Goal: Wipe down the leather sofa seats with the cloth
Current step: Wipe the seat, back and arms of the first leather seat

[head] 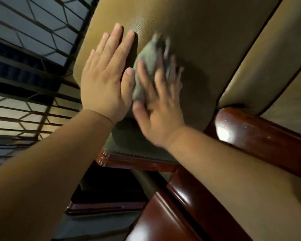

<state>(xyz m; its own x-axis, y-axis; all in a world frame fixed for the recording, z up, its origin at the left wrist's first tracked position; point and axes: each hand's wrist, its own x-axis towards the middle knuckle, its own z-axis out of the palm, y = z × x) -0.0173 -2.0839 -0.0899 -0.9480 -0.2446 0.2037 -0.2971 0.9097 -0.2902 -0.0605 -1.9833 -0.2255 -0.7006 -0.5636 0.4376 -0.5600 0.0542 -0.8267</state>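
Note:
An olive-tan leather sofa cushion [207,32] fills the upper middle of the head view. My left hand [104,80] lies flat on it with straight fingers, pressing the leather near its left edge. Just to its right, my right hand [156,108] presses a crumpled grey cloth [149,61] against the same cushion; the fingers are spread over the cloth and blurred by motion. Part of the cloth sticks out beyond the fingertips.
A glossy reddish wooden armrest [261,129] runs along the right, with more polished wood frame [163,214] at the bottom. A second leather cushion [268,54] sits to the right. A metal window grille [28,49] covers the left side.

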